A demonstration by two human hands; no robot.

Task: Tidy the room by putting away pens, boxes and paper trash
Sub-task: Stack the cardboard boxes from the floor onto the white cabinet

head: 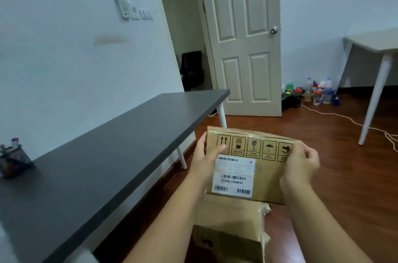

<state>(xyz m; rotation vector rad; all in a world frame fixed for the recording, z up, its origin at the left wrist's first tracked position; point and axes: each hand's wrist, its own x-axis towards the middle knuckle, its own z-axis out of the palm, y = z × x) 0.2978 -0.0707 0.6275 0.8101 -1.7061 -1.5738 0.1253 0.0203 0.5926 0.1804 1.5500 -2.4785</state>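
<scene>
Below my forearms sits a larger brown cardboard box with torn tape flaps [230, 239], on the reddish wooden floor [336, 176], and just above it I hold a flat brown cardboard parcel with a white shipping label and a row of black handling symbols [254, 163]. My left hand [204, 161] takes the parcel's left edge, thumb laid across its printed face and fingers curled behind it. My right hand [301, 165] closes on the right edge, thumb and fingers pinching the corner by the last symbol. So both grips are pressed onto the parcel, which hangs tilted in the air, its lower edge close over the larger box; whether they touch I cannot tell. Left of my left grip runs a long dark grey worktop on white legs [120, 144], and far along it towards me stands a black mesh pen holder with pens in it [15, 161]. Beyond my grips, a cream panelled door [243, 36] stands against the wall. Right of that door, plastic bottles and small containers [318, 90] cluster on the floor, with a white cable [336, 115] trailing past a pale table with white legs [374, 47].
</scene>
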